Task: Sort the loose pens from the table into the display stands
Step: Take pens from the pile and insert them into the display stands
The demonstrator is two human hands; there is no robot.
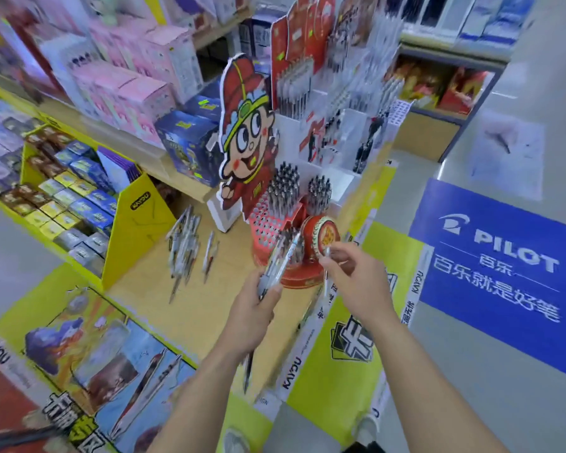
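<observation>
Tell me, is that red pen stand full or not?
Partly full. The red stand has pens upright in its upper rows, but many holes on its lower front slope are plainly empty.

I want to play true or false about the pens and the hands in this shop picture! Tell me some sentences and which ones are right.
1. The left hand grips a bundle of pale pens. True.
2. The right hand holds nothing. False: it pinches one thin white pen.
3. A pile of loose pens lies on the wooden table top. True.
4. The red display stand with rows of holes has no pens in it. False: many dark-topped pens stand upright in it.
5. The cardboard cartoon figure in a red hat stands behind the red display stand. True.
</observation>
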